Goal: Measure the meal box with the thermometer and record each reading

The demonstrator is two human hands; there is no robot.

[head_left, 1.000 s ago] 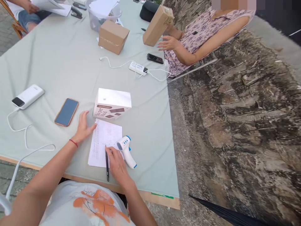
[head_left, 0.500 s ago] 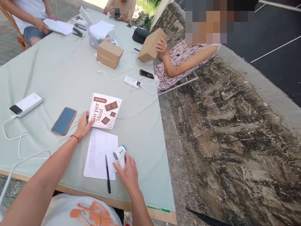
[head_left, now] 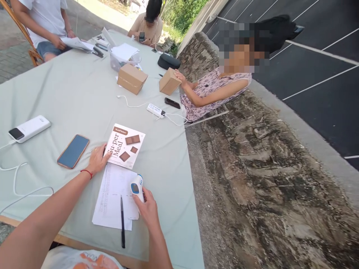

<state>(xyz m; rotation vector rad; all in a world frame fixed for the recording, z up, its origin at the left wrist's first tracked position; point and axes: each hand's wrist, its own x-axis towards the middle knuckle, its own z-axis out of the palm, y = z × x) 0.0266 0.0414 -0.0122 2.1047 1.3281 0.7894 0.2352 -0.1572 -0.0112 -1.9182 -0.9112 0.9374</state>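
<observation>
My left hand (head_left: 98,158) grips the lower left edge of a white and brown food box (head_left: 126,146) printed "Su-per Meal", its thumb on the front face. In my right hand (head_left: 148,209) is a white and blue infrared thermometer (head_left: 137,188), held by its handle over the right side of the papers. The printed sheets (head_left: 112,201) lie just below the box, with a black pen (head_left: 122,224) across them. Left of my left hand lies a phone (head_left: 73,151) with an orange-brown edge.
A white power bank (head_left: 29,128) with a cable lies at left. Farther back are a cardboard box (head_left: 131,78), a plastic basket (head_left: 114,61), another power bank (head_left: 155,110) and a dark phone (head_left: 172,103). A person at right holds a second carton (head_left: 169,81); two others sit beyond.
The thermometer in my right hand has turned, so its small screen shows more. The person at right has lowered the carton to the table. My view has tilted up slightly.
</observation>
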